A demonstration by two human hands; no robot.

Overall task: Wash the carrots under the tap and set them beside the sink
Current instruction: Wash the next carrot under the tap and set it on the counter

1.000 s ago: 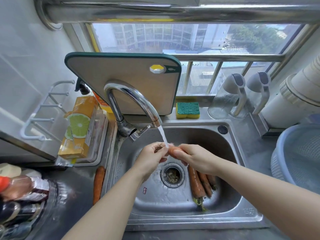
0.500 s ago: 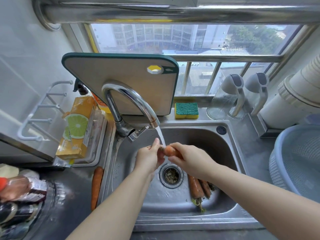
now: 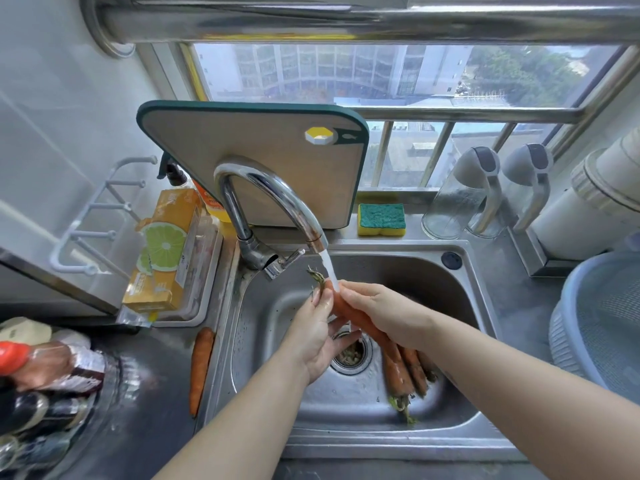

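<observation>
I hold one carrot [image 3: 366, 323] slantwise between my hands over the sink [image 3: 346, 446], its leafy stub pointing up and away from me towards the tap [image 3: 277, 197]. The stream of water [image 3: 329, 270] lands on the carrot just below that stub. My right hand [image 3: 379, 315] is closed over the carrot's middle from the right, fingers curled round it. My left hand [image 3: 317, 339] lies against the stub end from the left, its fingers nearly straight and pressed along the carrot and the greens; how the thumb sits I cannot tell. The two hands are just beside each other, with the carrot's tip running down under my right wrist. Below them, on the sink floor right of the drain [image 3: 349, 356], lie the unwashed carrots [image 3: 394, 374] side by side: two show plainly and a darker third seems to lie behind them, half hidden by my right forearm. One washed carrot [image 3: 200, 365] lies alone on the tabletop [image 3: 162, 403], along the sink's left rim, well apart from my hands. That makes four or five carrots in all.
</observation>
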